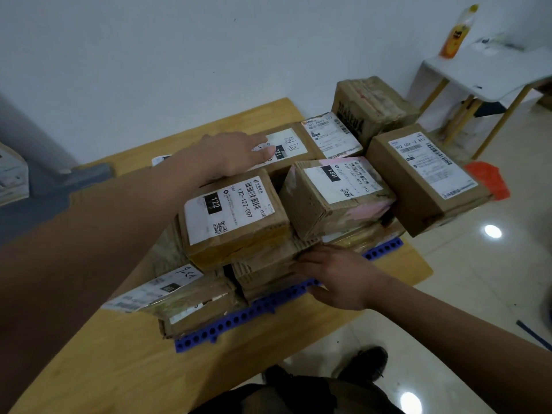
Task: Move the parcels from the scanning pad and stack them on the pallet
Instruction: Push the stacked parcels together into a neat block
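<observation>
Several brown cardboard parcels with white shipping labels are stacked in two layers on a blue perforated pallet on a wooden table. My left hand lies flat, fingers straight, on the label of a far upper parcel. In front of it sits the parcel marked 122, and to its right the parcel marked 15H. My right hand presses with extended fingers against the side of a lower-layer parcel at the pallet's near edge. No scanning pad is visible.
The wooden table ends close to the right of the pallet, where one labelled parcel overhangs. A white side table with an orange bottle stands at the back right. The tiled floor holds an orange object. My shoes are below.
</observation>
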